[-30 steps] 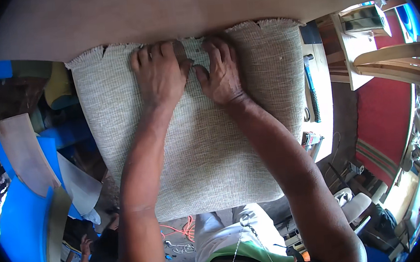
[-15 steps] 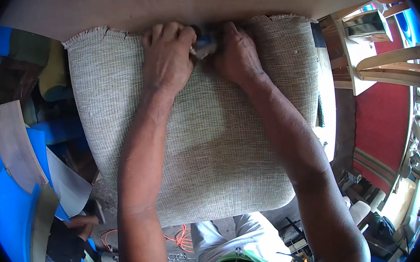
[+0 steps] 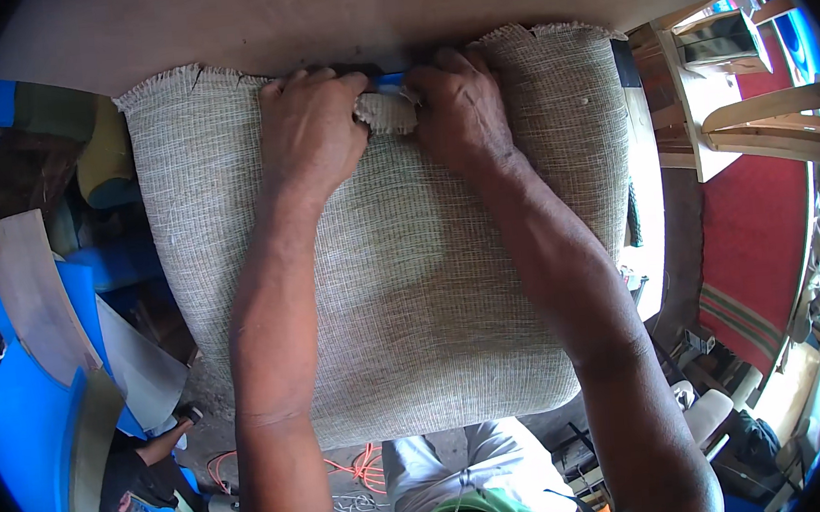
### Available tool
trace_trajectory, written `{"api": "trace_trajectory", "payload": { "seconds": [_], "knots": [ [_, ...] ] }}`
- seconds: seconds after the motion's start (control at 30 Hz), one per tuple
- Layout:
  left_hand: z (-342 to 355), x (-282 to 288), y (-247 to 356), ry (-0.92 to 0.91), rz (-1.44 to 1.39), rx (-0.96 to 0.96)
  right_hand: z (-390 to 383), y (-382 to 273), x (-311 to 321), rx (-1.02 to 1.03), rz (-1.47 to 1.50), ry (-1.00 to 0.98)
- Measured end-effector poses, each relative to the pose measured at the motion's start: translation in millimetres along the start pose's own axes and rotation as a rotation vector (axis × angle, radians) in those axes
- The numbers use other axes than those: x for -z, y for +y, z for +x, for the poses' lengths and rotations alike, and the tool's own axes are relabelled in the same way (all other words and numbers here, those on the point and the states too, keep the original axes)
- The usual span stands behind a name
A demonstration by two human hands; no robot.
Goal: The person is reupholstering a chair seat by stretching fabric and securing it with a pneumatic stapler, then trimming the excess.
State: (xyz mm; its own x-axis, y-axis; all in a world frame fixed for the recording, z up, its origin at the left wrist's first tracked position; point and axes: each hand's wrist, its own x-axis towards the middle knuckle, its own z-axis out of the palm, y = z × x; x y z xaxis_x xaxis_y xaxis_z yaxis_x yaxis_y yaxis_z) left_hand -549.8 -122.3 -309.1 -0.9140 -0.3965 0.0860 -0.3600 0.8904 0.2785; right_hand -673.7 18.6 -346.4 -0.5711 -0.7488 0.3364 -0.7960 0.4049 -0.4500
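Observation:
A beige woven-fabric cushion (image 3: 414, 304) lies beneath my forearms, its frayed far edge against a pale brown board (image 3: 388, 4). My left hand (image 3: 311, 128) has its fingers curled over that edge, gripping the fabric left of centre. My right hand (image 3: 461, 115) grips the same edge right of centre. Between them a short fabric flap (image 3: 385, 112) is folded back toward me, with a narrow blue piece (image 3: 392, 80) showing behind it. My fingertips are partly hidden in the fabric.
Curved wooden and blue panels (image 3: 33, 299) lean at left, near a co-worker's arm (image 3: 163, 441). At right are a pale bench edge (image 3: 647, 235), wooden frames (image 3: 730, 121) and a red striped cloth (image 3: 746, 246). Orange cable (image 3: 358, 465) lies on the floor.
My hands have curled tighter and moved slightly apart. The centre of the fabric edge has turned back into a flap, exposing the blue piece. The co-worker's arm at lower left has moved.

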Motion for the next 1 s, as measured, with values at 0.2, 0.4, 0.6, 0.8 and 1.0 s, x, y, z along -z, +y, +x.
{"api": "trace_trajectory", "payload": {
  "seconds": [0.2, 0.4, 0.6, 0.8, 1.0],
  "knots": [
    [-4.3, -14.1, 7.2, 0.167, 0.095, -0.085, -5.6, 3.2, -7.3, 0.036, -0.036, 0.148],
    [-4.5, -24.9, 3.2, 0.393, 0.128, -0.169, -2.9, -0.3, -9.0, 0.008, 0.001, 0.204],
    [3.7, -36.1, -4.1, 0.316, 0.08, -0.128, 6.3, -3.6, -18.4, -0.243, 0.024, -0.036],
    [9.0, -27.7, -17.7, 0.085, 0.051, 0.095, 34.1, -31.7, -19.5, -0.515, -0.034, -0.29],
    [12.4, -12.6, -31.5, 0.041, 0.12, 0.109, 48.7, -49.3, -17.7, -0.529, -0.034, -0.408]
  ]
}}
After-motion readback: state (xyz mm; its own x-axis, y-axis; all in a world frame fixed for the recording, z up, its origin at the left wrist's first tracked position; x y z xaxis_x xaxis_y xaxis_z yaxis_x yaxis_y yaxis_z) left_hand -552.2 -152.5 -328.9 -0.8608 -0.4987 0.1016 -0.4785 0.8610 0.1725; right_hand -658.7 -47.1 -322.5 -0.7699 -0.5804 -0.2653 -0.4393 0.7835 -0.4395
